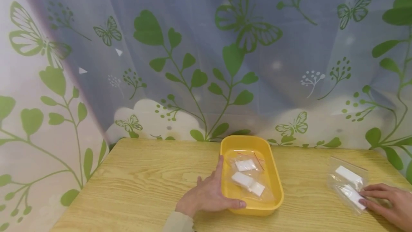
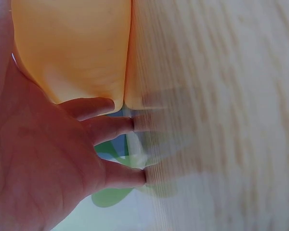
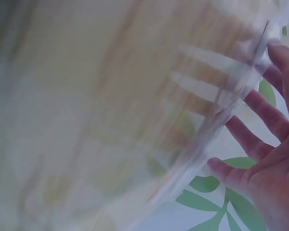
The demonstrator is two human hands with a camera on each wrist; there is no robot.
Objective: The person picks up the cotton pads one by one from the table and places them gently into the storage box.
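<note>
at lower centre of the head view, the left hand (image 1: 207,194) is lying spread against the near left side of the yellow tray (image 1: 277,183), thumb along its front rim and fingers straight, seemingly steadying it; the tray is holding clear zip bags of white pieces (image 1: 248,176); at lower right of the frame, the right hand (image 1: 387,203) is resting flat, straight fingertips pressing on another clear bag (image 1: 349,185) lying on the wooden table (image 1: 145,185), apparently pinning it down; both wrist views are blurring, so finer contact cannot be told.
</note>
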